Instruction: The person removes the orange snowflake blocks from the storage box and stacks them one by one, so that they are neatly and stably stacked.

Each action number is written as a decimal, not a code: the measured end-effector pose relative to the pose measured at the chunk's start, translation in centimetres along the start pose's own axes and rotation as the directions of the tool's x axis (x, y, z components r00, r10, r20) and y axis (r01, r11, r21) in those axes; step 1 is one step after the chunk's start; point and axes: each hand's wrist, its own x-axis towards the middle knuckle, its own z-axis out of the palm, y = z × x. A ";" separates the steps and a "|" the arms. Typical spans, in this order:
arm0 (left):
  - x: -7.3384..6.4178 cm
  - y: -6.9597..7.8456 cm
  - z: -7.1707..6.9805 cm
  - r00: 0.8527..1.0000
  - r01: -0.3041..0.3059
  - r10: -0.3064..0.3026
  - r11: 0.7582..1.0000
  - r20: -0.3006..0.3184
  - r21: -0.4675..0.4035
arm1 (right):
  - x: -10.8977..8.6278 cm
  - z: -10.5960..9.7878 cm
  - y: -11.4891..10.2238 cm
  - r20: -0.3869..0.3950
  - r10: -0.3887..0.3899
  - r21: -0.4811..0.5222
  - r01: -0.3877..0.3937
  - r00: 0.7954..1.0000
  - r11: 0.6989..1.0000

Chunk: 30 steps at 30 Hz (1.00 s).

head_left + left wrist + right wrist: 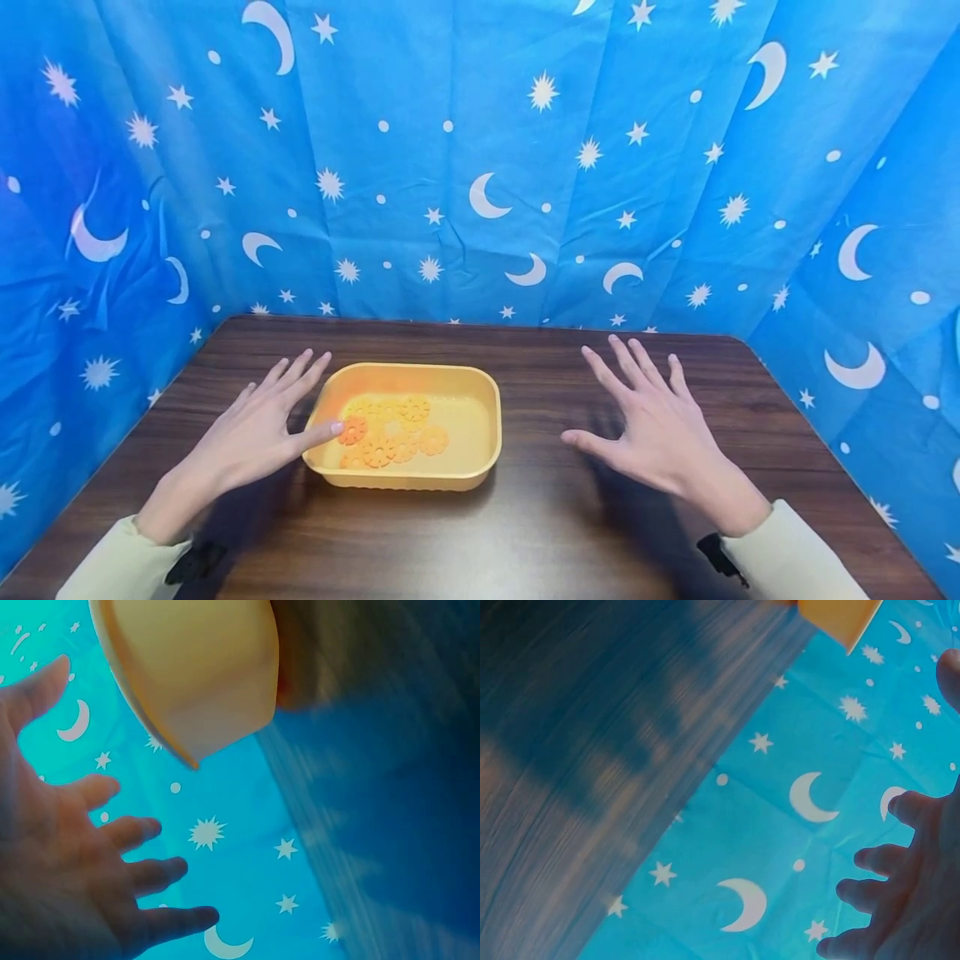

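Observation:
A yellow rectangular tub (457, 482) stands on the table, left of the middle. Several orange and yellow notched discs, like flower-shaped plastic pieces (378, 452), lie on its floor, mostly toward its left side. My left hand (251, 433) is spread beside the tub's left end, its thumb overlapping the rim in the head view. In the left wrist view the same tub (195, 675) is seen from its side, past the thumb. Over the right part of the table, apart from the tub, hovers my right hand (652, 425), fingers spread and holding nothing.
The dark wood-grain table (525, 542) has rounded far corners. Blue cloth (495, 125) printed with white moons and stars hangs behind it and along both sides. Shadows of the hands fall on the tabletop.

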 end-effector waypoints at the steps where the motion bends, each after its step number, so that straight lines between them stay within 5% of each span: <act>1: -0.1 0.0 0.1 1.000 -0.004 0.004 1.000 0.001 -0.003 | 0.0 0.0 -0.2 -0.001 -0.007 0.002 0.007 1.000 1.000; 17: -0.6 0.0 1.5 0.997 -0.050 0.057 0.987 0.042 -0.155 | 2.1 0.1 -4.2 -0.021 -0.152 0.090 0.153 0.988 0.984; 30: -0.9 -0.8 2.2 0.997 -0.062 0.069 0.968 0.022 -0.244 | 5.2 0.6 -7.8 0.007 -0.326 0.230 0.316 0.945 0.920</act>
